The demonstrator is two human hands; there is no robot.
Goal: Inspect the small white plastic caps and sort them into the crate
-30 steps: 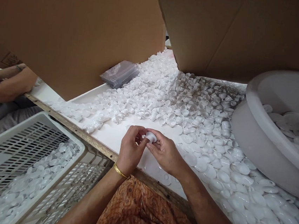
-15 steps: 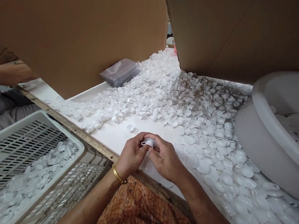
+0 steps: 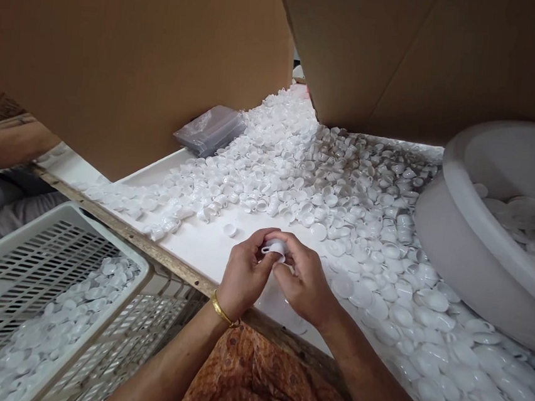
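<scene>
Between my hands is a small white toy cup (image 3: 274, 247), its loop handle toward the left. My left hand (image 3: 246, 271) grips it from the left, with the thumb at its near side. Closed on the cup's right side is my right hand (image 3: 304, 280), fingers over its far edge. Both hands are just above the near edge of the white table (image 3: 201, 244). A single white cup (image 3: 230, 230) lies on the tabletop ahead of my left hand. Many more white cups (image 3: 317, 180) and small saucers (image 3: 380, 306) are heaped beyond and to the right.
A plastic crate (image 3: 64, 225) of small white pieces stands at the lower left. A large round tub (image 3: 459, 225) holds white discs at right. Cardboard sheets (image 3: 167, 58) stand behind, near a stack of clear plastic bags (image 3: 210, 129). Another person's arm (image 3: 12, 144) shows at far left.
My hands have shifted slightly right and up with the cup. The cup looks turned a little, with its handle showing more. The view has moved slightly.
</scene>
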